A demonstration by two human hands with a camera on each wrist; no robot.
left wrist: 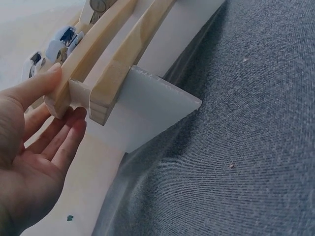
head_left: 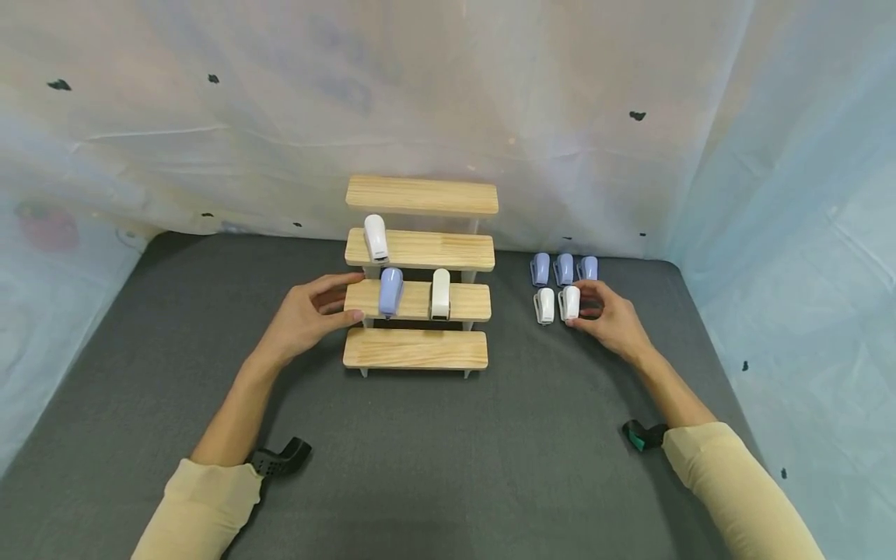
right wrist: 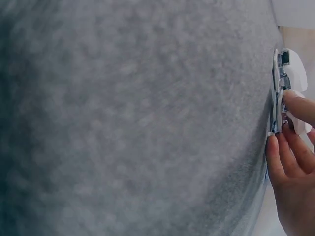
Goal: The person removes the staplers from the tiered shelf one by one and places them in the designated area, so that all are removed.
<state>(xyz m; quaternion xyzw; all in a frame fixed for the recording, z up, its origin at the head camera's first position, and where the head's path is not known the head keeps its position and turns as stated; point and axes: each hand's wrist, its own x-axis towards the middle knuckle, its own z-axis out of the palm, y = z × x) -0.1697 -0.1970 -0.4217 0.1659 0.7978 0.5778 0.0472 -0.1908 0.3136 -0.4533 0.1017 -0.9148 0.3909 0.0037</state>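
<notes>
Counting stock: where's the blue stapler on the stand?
In the head view, the blue stapler is left of a white stapler, on the second-lowest shelf.

My head view looks down from six o'clock; nearer, my left-wrist view shares the shelf (head_left: pixel 416 350) at eleven, right-wrist the white staplers (right wrist: pixel 297 71) at three.

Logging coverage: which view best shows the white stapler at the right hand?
The head view: the white stapler appears nearly whole. The right wrist view is closer, but fingers cover part; the left wrist view lacks it.
</notes>
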